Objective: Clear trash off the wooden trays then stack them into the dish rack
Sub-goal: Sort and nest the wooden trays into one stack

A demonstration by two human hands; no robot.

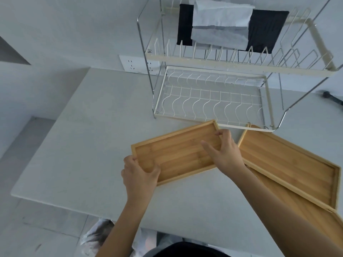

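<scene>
A small wooden tray (176, 153) lies in the middle of the counter with nothing on it. My left hand (140, 175) grips its near-left corner, and my right hand (225, 150) grips its right end. To the right, a larger wooden tray (289, 164) rests tilted on top of another wooden tray (315, 216); both look bare. The two-tier wire dish rack (209, 101) stands behind the trays, and both of its tiers hold no trays.
A black cloth (263, 28) and a white cloth (220, 23) hang over the rack's back rail. A wall socket (137, 66) sits left of the rack. A clear plastic bag (96, 236) lies below the pale counter's (83, 145) near edge. A dark object (332, 97) lies far right.
</scene>
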